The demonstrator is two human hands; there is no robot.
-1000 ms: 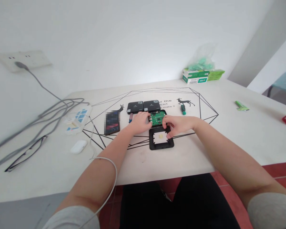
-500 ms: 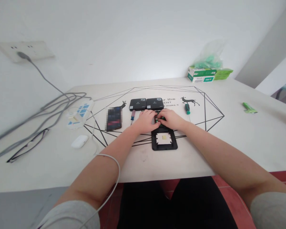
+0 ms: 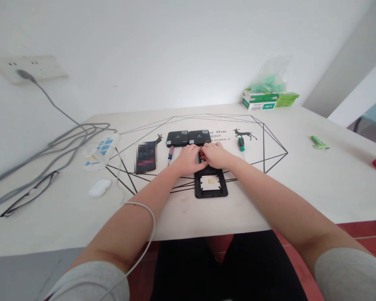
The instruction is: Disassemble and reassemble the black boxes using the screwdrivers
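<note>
My left hand is closed around the left side of an opened black device case. Between my hands shows a bit of green circuit board, sitting in that case. My right hand bends over the board from the right, its fingertips pinched on it; the fingers cover most of the board. Directly below lies a square black cover, inner side up, with a white plate and a small yellow pad in it. Two closed black boxes stand side by side just beyond my hands.
Left are a screwdriver, a phone, a white earbud case, glasses, a power strip and a white cable crossing my forearm. A green screwdriver lies right; boxes stand behind.
The whole view has shifted slightly, so things sit a little farther left. My right hand's fingers have closed in over the circuit board, hiding more of it.
</note>
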